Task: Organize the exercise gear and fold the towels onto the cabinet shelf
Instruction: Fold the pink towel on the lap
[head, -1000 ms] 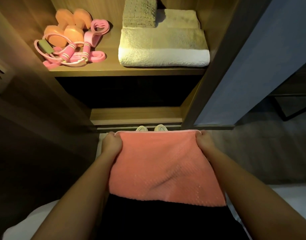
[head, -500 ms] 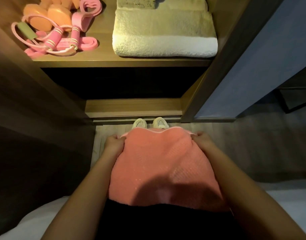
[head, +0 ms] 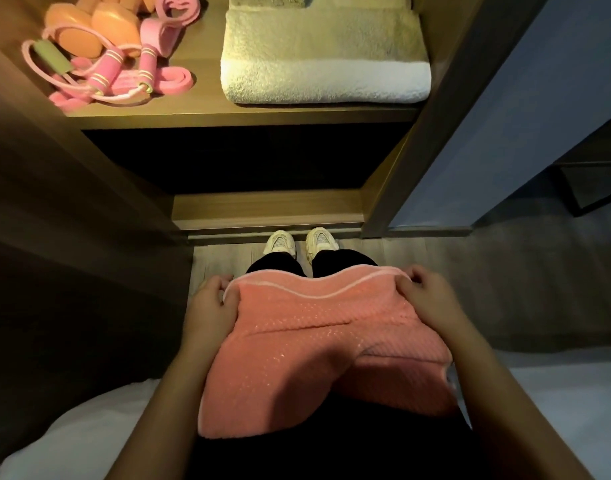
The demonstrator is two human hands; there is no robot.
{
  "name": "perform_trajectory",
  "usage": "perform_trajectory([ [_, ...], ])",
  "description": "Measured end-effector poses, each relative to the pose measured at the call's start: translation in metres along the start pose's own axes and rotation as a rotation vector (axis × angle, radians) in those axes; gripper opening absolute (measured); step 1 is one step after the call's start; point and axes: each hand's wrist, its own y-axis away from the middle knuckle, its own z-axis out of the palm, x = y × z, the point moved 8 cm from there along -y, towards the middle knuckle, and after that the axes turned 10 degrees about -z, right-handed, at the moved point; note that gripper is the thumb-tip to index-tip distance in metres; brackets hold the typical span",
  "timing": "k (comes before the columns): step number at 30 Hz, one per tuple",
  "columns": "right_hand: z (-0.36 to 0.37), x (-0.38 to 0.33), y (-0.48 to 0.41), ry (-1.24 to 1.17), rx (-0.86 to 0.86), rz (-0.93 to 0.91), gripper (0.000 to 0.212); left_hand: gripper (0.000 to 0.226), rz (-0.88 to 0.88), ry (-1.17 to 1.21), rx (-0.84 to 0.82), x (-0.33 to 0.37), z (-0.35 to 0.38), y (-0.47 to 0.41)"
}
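The salmon-pink towel point(head: 317, 341) is lying across the person's black-trousered thighs, in front of the cabinet and below its shelf point(head: 207, 110). Its pale-piped hem is facing the cabinet and running left to right, dipping in the middle between the knees. The cloth is looking about as wide as it is deep, so its long axis is hard to call. A fold line is crossing it halfway.

The left hand point(head: 210, 306) is pinching the far left corner, thumb on top and fingers curled under. The right hand point(head: 425, 296) is gripping the far right corner the same way. Both forearms are reaching forward along the towel's sides.

On the shelf, orange dumbbells point(head: 89, 32) are sitting at the left with a pink jump rope point(head: 110, 69) lying in front of them. A folded cream towel point(head: 324, 64) is resting to the right. White sneakers point(head: 279, 242) are standing on the floor against the cabinet base.
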Motion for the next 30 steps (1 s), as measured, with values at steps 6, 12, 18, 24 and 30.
perform_trajectory([
  [6,0.010,0.026,0.001,-0.171,0.136,0.169,0.025,0.020,-0.163,0.146,-0.015,-0.019,0.014,-0.007],
  [12,0.016,0.031,-0.004,-0.203,0.049,0.209,0.019,0.018,-0.229,0.132,-0.186,-0.023,0.026,-0.021],
  [18,0.009,0.032,-0.008,-0.225,0.028,0.199,0.017,0.012,-0.166,0.162,-0.264,-0.015,0.012,-0.025],
  [24,-0.020,0.025,-0.015,-0.265,0.190,0.146,0.018,0.010,-0.096,0.270,-0.154,0.008,-0.022,-0.030],
  [30,-0.057,-0.007,-0.022,-0.364,0.287,0.010,0.010,0.012,0.085,0.326,-0.119,0.052,-0.061,-0.023],
])
